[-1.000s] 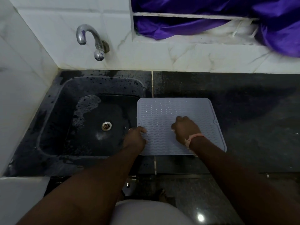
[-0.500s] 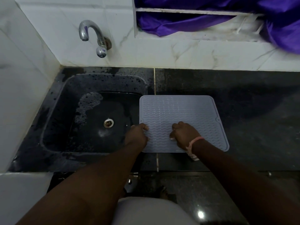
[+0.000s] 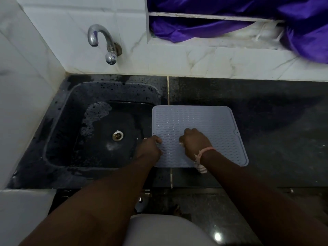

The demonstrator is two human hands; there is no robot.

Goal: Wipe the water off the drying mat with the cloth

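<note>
In the head view, the grey ridged drying mat (image 3: 198, 134) is seen lying flat on the dark tabletop (image 3: 266, 125), its left edge at the rim of the black sink (image 3: 74, 103). The left hand (image 3: 150, 148) is placed on the mat's near-left edge, the grip narrow, fingers curled over the edge to pin it. The right hand (image 3: 194, 142) is bunched into a fist on the mat's middle; only a small pale scrap of what is taken to be the cloth (image 3: 181, 143) shows beneath it, so a hold on it is judged, not plainly seen. Compared with a second ago, the fist has been drawn leftward and slightly nearer across the ridges, so a wiping stroke is judged under way, with the far half and right side probably unwiped. No water can be made out in the dim light.
</note>
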